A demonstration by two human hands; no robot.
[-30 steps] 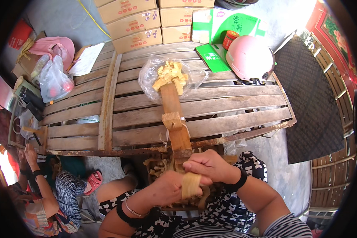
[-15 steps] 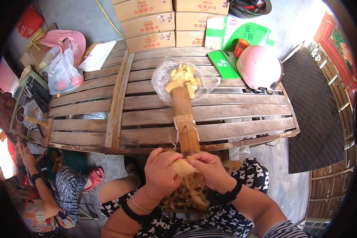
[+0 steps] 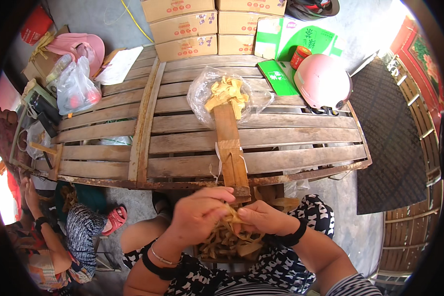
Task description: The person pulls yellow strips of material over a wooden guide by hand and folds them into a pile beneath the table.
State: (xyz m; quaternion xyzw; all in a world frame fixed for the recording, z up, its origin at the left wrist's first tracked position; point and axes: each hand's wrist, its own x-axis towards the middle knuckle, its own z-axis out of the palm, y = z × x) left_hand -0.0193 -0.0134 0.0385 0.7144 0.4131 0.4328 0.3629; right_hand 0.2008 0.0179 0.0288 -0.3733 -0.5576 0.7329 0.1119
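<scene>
My left hand (image 3: 197,214) and my right hand (image 3: 269,218) meet just below the near end of a narrow wooden board (image 3: 227,128). Between their fingertips they pinch a limp yellow-brown strip (image 3: 230,215), its exact kind unclear. Beneath my hands, a tangle of similar strips (image 3: 224,245) lies in a container at my lap, its sides mostly hidden. The board juts out from the slatted table toward me, with white string tied around it. At its far end, folded pale yellow pieces (image 3: 227,94) rest on a clear plastic bag (image 3: 197,101).
A slatted wooden table (image 3: 291,140) with a rusty metal edge spans the view. Toward its back are cardboard boxes (image 3: 182,47), a pink helmet (image 3: 322,81), a red can (image 3: 300,56) and a plastic bag (image 3: 79,89). Another person's arm (image 3: 54,246) is at the left.
The strip, earlier spread wide and flat between my hands, is now bunched and narrow. My hands have lowered slightly, uncovering the board's near end.
</scene>
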